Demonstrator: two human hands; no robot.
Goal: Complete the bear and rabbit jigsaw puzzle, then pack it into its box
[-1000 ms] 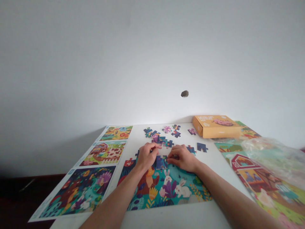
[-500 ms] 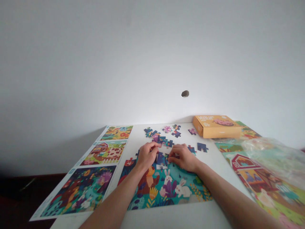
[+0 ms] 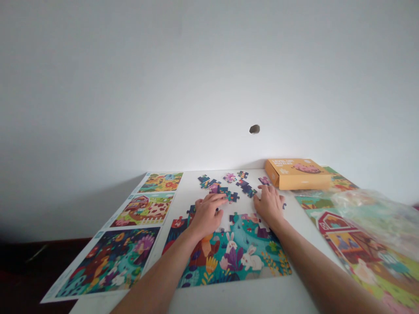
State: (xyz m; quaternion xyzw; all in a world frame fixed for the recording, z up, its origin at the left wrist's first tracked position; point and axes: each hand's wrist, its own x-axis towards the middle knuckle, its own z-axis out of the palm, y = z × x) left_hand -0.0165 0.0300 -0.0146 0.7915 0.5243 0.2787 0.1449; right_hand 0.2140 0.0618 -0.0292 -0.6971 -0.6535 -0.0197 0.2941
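My left hand (image 3: 207,216) lies flat at the top edge of a partly assembled jigsaw puzzle (image 3: 231,257) showing white rabbits and a brown bear on teal. Its fingertips are close to a cluster of loose dark blue and purple puzzle pieces (image 3: 222,188). Farther right, my right hand (image 3: 269,205) rests on the white table with fingers apart, nothing visible in them. Just beyond its fingertips lies a small purple piece (image 3: 264,180). A dark blue piece (image 3: 248,189) is to the left of those fingers. White table shows through a gap in the puzzle's top edge.
An orange puzzle box (image 3: 296,173) stands at the far right of the white table (image 3: 186,187). Several printed picture sheets (image 3: 109,261) lie along the left side. A barn picture sheet (image 3: 353,244) lies at the right, partly under a clear plastic bag (image 3: 376,218).
My right hand has moved up and right, away from the puzzle, uncovering its top edge. My left hand has shifted slightly up and right. The dark blue piece at right is now hidden.
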